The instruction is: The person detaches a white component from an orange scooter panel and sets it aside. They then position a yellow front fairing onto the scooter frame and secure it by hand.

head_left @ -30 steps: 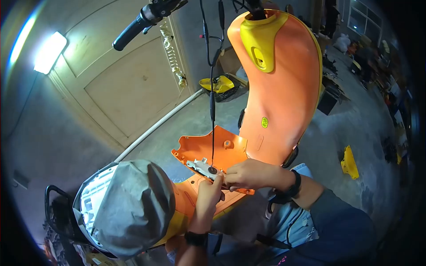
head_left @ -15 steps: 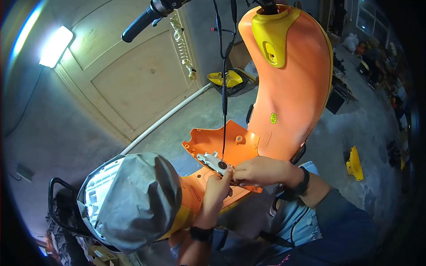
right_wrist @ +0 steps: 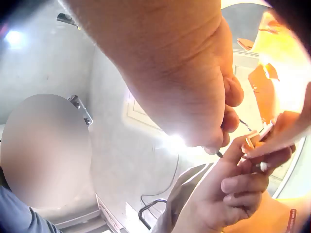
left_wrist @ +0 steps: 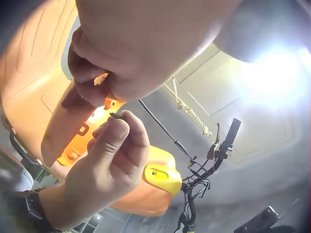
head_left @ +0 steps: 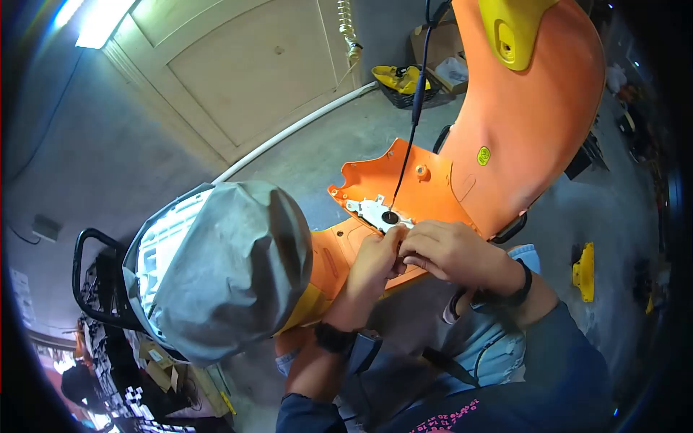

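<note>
Dressed in a dark navy top (head_left: 552, 379) leaving the forearms bare, printed with rows of small pink characters (head_left: 453, 417). Wearing pale blue jeans (head_left: 499, 361) with frayed whitish patches, a black band (head_left: 335, 338) on the left wrist and a dark strap (head_left: 521, 283) on the right.

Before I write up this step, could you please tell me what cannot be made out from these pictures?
Dark screw, left wrist view: one end is hidden by the fingers of the right hand.
White part, head view: its near edge is partly covered by the left hand.
Yellow cover, head view: cut off by the top edge.
Oval sticker, head view: its marks are too small to read.
</note>
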Available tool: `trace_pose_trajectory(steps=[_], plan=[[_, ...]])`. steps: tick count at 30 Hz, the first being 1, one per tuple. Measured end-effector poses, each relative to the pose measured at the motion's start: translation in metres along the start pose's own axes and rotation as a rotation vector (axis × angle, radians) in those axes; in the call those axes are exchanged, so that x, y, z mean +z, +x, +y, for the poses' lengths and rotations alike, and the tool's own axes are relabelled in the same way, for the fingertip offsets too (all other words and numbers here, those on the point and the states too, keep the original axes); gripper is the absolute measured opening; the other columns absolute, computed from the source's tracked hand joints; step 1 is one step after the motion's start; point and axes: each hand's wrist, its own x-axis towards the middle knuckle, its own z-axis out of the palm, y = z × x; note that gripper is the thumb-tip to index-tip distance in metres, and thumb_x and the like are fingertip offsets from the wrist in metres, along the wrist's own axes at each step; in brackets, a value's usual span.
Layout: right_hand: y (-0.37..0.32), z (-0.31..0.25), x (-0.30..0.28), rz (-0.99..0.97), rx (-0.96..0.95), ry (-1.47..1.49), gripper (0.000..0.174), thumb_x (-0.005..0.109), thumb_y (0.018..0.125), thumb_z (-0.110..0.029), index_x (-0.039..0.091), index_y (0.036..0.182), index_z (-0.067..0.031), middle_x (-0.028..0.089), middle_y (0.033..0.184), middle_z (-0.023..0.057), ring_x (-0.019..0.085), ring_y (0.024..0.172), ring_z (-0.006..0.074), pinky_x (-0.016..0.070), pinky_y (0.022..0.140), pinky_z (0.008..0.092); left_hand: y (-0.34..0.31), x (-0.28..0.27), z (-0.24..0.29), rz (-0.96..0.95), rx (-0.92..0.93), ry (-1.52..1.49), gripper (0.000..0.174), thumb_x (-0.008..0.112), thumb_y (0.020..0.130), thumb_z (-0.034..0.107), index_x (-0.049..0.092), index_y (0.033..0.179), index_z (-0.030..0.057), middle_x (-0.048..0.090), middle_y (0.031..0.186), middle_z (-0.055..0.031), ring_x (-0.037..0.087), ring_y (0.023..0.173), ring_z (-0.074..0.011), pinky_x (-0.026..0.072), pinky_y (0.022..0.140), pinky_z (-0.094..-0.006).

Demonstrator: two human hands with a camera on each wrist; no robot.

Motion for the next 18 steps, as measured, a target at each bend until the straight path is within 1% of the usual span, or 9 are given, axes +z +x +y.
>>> trace_pose_trajectory(steps=[3,6,8,9,12,13,14,16,18], plan=[[-0.003,-0.011,0.003,-0.009,-0.017,-0.188,0.016,0.065,0.078,-0.02,0.056,0.081,-0.0068,0.057,0.076,0.0058,0.061,0.075,0.0205,0.0494,0.061,0.0307,0.001,0.001,-0.001,-0.062,-0.065,-0.104,0.027,0.05,0.095,0.03,0.059,0.091,0.0043,0.052,0.063,-0.0002,0.045,0.047,-0.008,0.0285,0.039,-0.0212],[-0.003,-0.014,0.008,0.008,-0.037,-0.232,0.015,0.065,0.077,-0.02,0.055,0.08,-0.0078,0.057,0.076,0.0054,0.061,0.075,0.0205,0.0496,0.062,0.0303,-0.002,0.011,0.001,-0.04,-0.042,-0.196,0.03,0.053,0.093,0.032,0.06,0.086,0.0036,0.054,0.065,-0.0016,0.047,0.047,-0.0083,0.0314,0.038,-0.0219],[-0.004,-0.01,0.012,0.043,-0.045,-0.248,0.014,0.064,0.077,-0.019,0.055,0.08,-0.008,0.057,0.077,0.0055,0.061,0.075,0.0209,0.0495,0.063,0.0302,-0.005,0.01,0.003,-0.079,-0.103,-0.246,0.03,0.055,0.093,0.033,0.06,0.088,0.0037,0.055,0.068,-0.0007,0.049,0.051,-0.008,0.0343,0.041,-0.0222],[-0.004,-0.01,0.011,0.037,-0.041,-0.236,0.016,0.066,0.076,-0.02,0.057,0.082,-0.008,0.057,0.076,0.0057,0.06,0.073,0.0211,0.0492,0.062,0.0309,-0.001,0.002,0.001,-0.191,-0.107,-0.244,0.032,0.054,0.094,0.034,0.061,0.092,0.0027,0.057,0.07,-0.0015,0.051,0.053,-0.0086,0.0372,0.042,-0.0231],[-0.002,-0.012,0.006,0.021,-0.026,-0.2,0.021,0.068,0.076,-0.025,0.059,0.084,-0.0076,0.058,0.078,0.0069,0.06,0.074,0.0229,0.0493,0.064,0.0323,0.003,0.007,-0.007,-0.173,-0.048,-0.279,0.029,0.052,0.095,0.032,0.057,0.094,0.0037,0.054,0.072,-0.0019,0.05,0.055,-0.0096,0.0392,0.046,-0.0224],[-0.002,-0.015,0.001,0.007,-0.005,-0.178,0.024,0.068,0.077,-0.028,0.058,0.084,-0.0072,0.06,0.081,0.0077,0.06,0.077,0.0245,0.0496,0.066,0.0332,0.001,0.009,-0.007,-0.168,-0.048,-0.287,0.029,0.052,0.095,0.032,0.057,0.094,0.0037,0.054,0.072,-0.0019,0.05,0.055,-0.0096,0.0392,0.046,-0.0224],[-0.001,-0.016,-0.006,-0.001,-0.011,-0.175,0.024,0.068,0.077,-0.028,0.058,0.084,-0.0072,0.06,0.081,0.0077,0.06,0.077,0.0245,0.0496,0.066,0.0332,-0.002,0.013,-0.004,-0.11,-0.079,-0.284,0.028,0.052,0.095,0.031,0.055,0.091,0.0037,0.05,0.069,-0.0012,0.045,0.051,-0.009,0.0348,0.045,-0.0222],[0.001,-0.012,-0.019,0.096,0.116,-0.101,0.033,0.071,0.075,-0.034,0.061,0.09,-0.0061,0.061,0.084,0.0094,0.06,0.078,0.0269,0.0495,0.068,0.0358,-0.003,0.012,0.002,-0.045,-0.104,-0.287,0.027,0.052,0.095,0.029,0.054,0.088,0.0037,0.047,0.065,-0.0005,0.041,0.047,-0.0084,0.0304,0.043,-0.0221],[-0.006,0.004,-0.031,0.277,0.27,-0.314,0.042,0.074,0.074,-0.038,0.061,0.094,-0.0037,0.062,0.087,0.0116,0.06,0.081,0.0298,0.0498,0.07,0.038,-0.004,0.005,0.006,-0.101,-0.097,-0.128,0.024,0.052,0.093,0.026,0.053,0.086,0.0039,0.044,0.064,-0.0003,0.039,0.046,-0.0093,0.0287,0.042,-0.0235]])
